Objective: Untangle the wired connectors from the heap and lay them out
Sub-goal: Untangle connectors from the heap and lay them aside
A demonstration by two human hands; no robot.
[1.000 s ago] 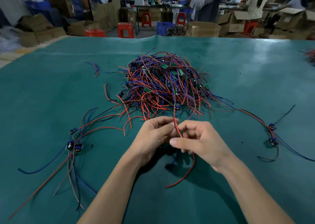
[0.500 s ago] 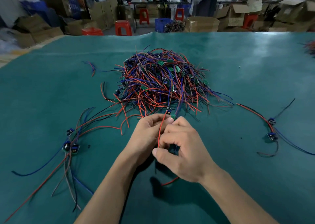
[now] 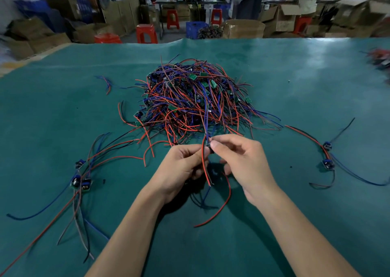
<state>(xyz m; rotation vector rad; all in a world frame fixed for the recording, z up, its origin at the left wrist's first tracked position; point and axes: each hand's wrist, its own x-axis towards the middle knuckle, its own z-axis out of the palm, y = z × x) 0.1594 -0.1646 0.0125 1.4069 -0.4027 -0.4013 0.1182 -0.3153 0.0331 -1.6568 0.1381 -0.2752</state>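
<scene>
I have both hands pinched on one small dark wired connector (image 3: pixel 209 148) just in front of the tangled red-and-blue wire heap (image 3: pixel 196 101) at mid-surface: left hand (image 3: pixel 181 167) steadies its red lead, right hand (image 3: pixel 242 160) grips the body, likely so its wires pull free.

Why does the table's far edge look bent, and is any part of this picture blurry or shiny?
Head view: the wide lens bows the green table edge; pale glare sits far right on it; the second wire pile at the right border is smeared; dark shadows fall under both hands.
</scene>
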